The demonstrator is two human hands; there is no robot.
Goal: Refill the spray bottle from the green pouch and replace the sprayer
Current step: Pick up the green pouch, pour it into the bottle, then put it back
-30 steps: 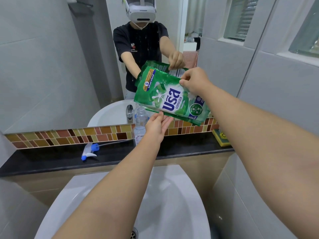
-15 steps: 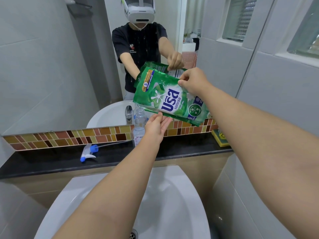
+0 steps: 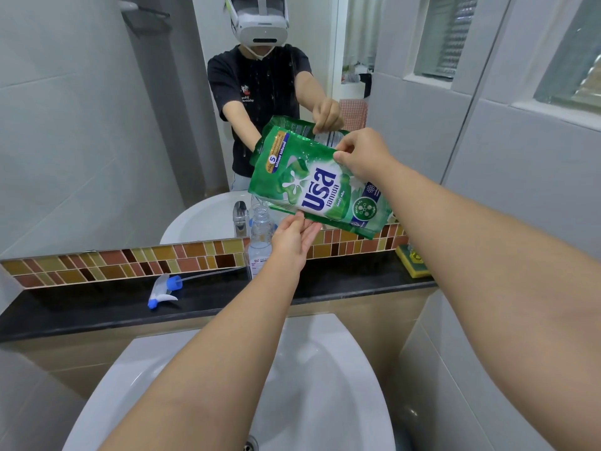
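Observation:
The green pouch (image 3: 312,187) is tipped sideways above the black ledge, its lower left corner over the open neck of the clear spray bottle (image 3: 260,242). A thin clear stream runs from that corner into the neck. My right hand (image 3: 364,154) pinches the pouch's upper edge. My left hand (image 3: 292,236) holds the pouch's lower edge from beneath, fingers fairly straight and thumb on the edge, and hides part of the bottle. The white and blue sprayer (image 3: 164,289) with its thin tube lies on the ledge to the left.
The black ledge (image 3: 97,307) runs under a band of brown mosaic tiles and a mirror. A white basin (image 3: 325,385) lies below my arms. A yellow sponge (image 3: 411,260) sits at the ledge's right end. Grey tiled walls close in on both sides.
The pouch has tilted a little further, its left corner now lower over the bottle's neck. Both hands keep their hold.

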